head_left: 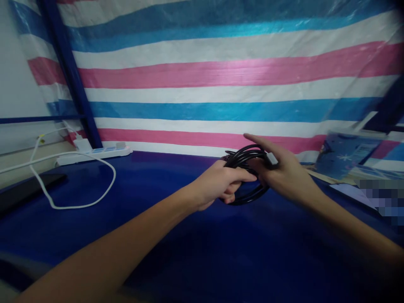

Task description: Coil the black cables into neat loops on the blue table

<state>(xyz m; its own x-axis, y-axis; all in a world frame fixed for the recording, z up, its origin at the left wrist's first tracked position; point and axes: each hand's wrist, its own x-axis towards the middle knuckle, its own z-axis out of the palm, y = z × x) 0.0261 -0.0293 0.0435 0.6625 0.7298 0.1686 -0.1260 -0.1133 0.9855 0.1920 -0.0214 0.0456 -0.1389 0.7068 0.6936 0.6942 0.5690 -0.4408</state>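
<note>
A coiled black cable (251, 199) is held above the blue tabletop, its loops forming a loose ring. My left hand (221, 183) is closed around the left side of the coil, fingers curled and index finger pointing right. On the other side, my right hand (287, 174) holds the coil's right part, with one finger stretched out to the upper left. A pale rectangular connector (272, 158) at the cable's end lies against the right hand. Part of the right hand's grip is hidden behind the cable.
At the left, a white power strip (94, 155) holds a white charger (82, 144), and a white cord (80, 207) loops over the blue table (142, 252). A dark flat object (34, 189) lies there too. A blue patterned container (342, 151) and a phone-like device (353, 195) are at right, before striped sheeting (202, 75).
</note>
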